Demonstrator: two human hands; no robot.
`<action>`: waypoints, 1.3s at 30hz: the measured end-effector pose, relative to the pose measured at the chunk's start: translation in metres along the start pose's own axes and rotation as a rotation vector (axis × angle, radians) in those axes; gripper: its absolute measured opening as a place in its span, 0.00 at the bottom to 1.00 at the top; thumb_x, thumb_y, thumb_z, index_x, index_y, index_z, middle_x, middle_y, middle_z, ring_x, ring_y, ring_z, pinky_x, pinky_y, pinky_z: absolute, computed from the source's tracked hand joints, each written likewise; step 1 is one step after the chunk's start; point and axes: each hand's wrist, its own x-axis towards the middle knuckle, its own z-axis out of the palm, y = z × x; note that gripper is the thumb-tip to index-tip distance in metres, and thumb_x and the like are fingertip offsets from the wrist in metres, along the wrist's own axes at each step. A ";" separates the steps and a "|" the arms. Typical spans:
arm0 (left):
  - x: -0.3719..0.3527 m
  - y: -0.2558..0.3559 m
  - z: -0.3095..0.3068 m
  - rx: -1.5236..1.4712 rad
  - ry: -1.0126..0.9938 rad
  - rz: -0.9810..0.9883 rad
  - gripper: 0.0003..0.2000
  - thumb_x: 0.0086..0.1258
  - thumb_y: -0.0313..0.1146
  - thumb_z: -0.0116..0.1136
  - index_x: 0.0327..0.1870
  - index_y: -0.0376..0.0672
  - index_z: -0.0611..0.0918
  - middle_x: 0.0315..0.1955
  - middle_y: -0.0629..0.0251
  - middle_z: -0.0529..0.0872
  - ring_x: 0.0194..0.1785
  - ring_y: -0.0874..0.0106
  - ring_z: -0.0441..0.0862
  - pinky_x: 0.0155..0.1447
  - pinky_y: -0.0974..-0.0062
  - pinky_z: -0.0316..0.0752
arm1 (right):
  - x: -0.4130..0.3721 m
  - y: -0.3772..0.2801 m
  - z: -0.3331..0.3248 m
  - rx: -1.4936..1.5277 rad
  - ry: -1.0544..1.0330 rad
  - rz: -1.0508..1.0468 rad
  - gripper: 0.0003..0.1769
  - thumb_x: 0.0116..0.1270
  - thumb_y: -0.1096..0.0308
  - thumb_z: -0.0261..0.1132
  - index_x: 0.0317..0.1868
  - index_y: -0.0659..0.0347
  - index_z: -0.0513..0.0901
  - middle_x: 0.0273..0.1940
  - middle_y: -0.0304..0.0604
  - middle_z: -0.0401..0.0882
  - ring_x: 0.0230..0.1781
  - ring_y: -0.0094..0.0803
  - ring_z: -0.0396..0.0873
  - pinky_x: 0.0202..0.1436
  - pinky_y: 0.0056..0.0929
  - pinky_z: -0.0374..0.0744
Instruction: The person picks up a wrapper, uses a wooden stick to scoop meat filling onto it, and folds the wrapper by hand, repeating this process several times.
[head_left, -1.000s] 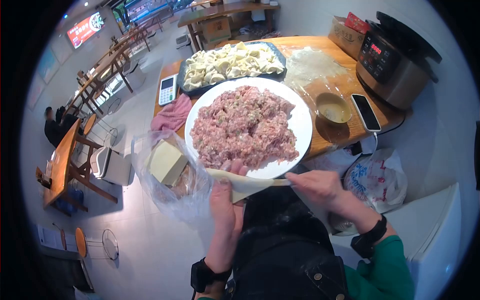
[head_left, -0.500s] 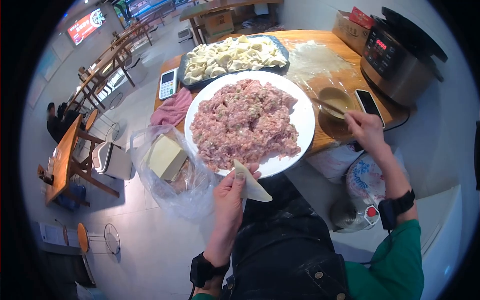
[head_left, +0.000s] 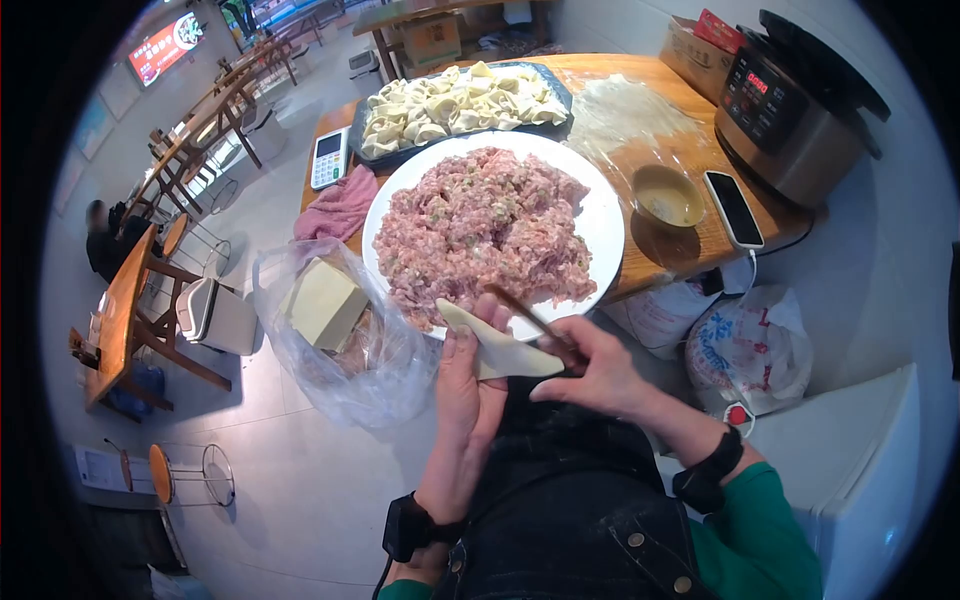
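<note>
A folded dumpling wrapper (head_left: 505, 353) lies on the fingers of my left hand (head_left: 468, 375), its thumb pressed on the near side. My right hand (head_left: 600, 368) is closed round a brown wooden stick (head_left: 527, 312), whose tip points up and left over the plate's near edge. Both hands are close together below a large white plate (head_left: 603, 225) heaped with minced meat (head_left: 485, 225). Left of my hands, a clear plastic bag (head_left: 375, 375) holds a stack of square wrappers (head_left: 327, 303). A small bowl of liquid (head_left: 668, 198) stands right of the plate.
Behind the plate sits a dark tray (head_left: 568, 100) of folded dumplings. A card terminal (head_left: 329, 158) and pink cloth (head_left: 337, 205) are at left. A phone (head_left: 735, 210), an electric cooker (head_left: 795, 120) and a cardboard box (head_left: 692, 55) are at right. A person (head_left: 108, 240) sits far left.
My right hand has moved left and down from the bowl with the stick, to beside the wrapper. The wrapper in my left hand now lies flatter. The whole view has shifted slightly.
</note>
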 end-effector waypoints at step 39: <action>0.048 0.168 -0.046 2.222 0.135 0.909 0.07 0.52 0.25 0.64 0.32 0.45 0.83 0.34 0.70 0.82 0.38 0.68 0.80 0.40 0.72 0.74 | 0.095 -0.038 -0.023 0.045 0.012 -0.065 0.21 0.70 0.61 0.54 0.59 0.64 0.72 0.32 0.36 0.83 0.21 0.14 0.68 0.25 0.15 0.69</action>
